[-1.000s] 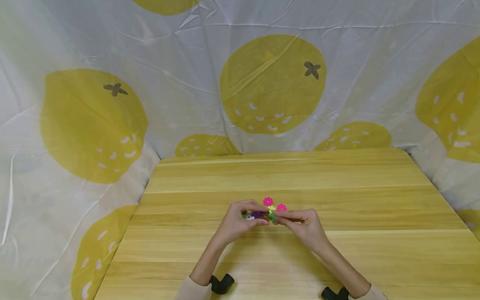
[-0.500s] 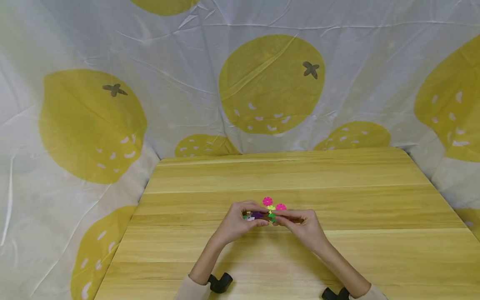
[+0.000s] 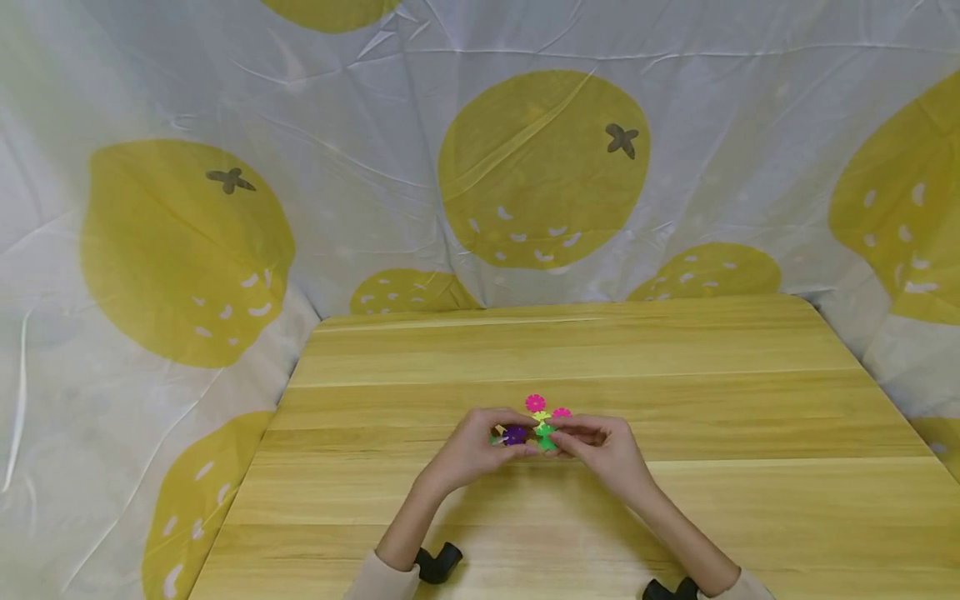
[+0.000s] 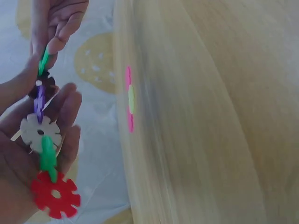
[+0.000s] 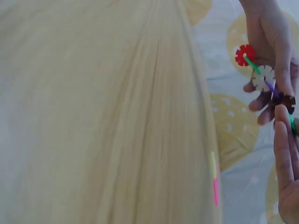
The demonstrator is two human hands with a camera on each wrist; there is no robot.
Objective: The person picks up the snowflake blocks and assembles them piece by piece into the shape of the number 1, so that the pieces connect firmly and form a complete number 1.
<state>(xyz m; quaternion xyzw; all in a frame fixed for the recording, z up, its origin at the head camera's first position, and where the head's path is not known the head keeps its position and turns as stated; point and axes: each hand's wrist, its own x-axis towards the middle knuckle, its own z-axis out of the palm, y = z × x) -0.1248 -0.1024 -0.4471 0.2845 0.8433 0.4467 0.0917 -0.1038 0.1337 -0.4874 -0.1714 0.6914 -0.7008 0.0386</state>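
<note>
Left hand (image 3: 471, 446) and right hand (image 3: 613, 450) holding a notched-disc chain (image 4: 41, 133) above the surface (image 3: 675, 517).
Left is pinching the brown disc (image 4: 50, 87), fingers half curling; right is pinching the green end disc (image 3: 546, 438), fingertips nearly meeting; pink discs (image 3: 535, 403) and a yellow disc (image 3: 541, 417) are lying just beyond.

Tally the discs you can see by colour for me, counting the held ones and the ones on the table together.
Green discs: 2
Pink discs: 2
Red disc: 1
White disc: 1
Purple disc: 1
Brown disc: 1
Yellow disc: 1
Total: 9
</note>
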